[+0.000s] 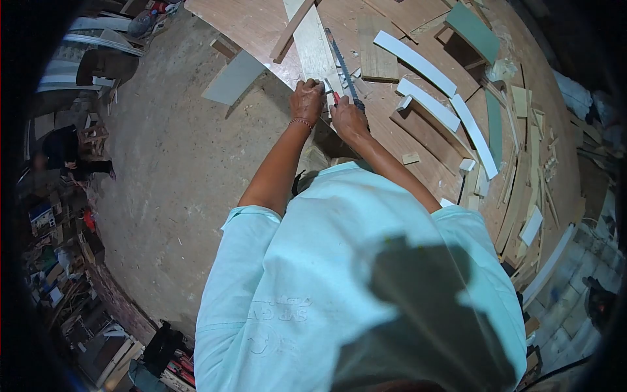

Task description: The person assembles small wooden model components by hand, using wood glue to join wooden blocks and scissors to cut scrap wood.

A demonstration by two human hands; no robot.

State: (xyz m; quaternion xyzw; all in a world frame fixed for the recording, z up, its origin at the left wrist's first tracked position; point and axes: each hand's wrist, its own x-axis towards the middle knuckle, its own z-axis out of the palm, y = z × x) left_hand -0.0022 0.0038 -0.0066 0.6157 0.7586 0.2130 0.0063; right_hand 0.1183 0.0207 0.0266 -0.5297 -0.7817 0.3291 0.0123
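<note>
Both of my hands are at the near edge of the wooden table, over the end of a pale board. My left hand is closed at the board's end; what lies between its fingers is too small to make out. In my right hand is a red-handled tool, its thin tip pointing toward my left hand. A saw with a long toothed blade lies just beyond and beside my right hand. A narrow wood strip rests across the pale board.
Curved white pieces and a green-topped wooden piece lie to the right, with many offcuts along the far right. A grey panel juts out left of the table. At the far left is another person.
</note>
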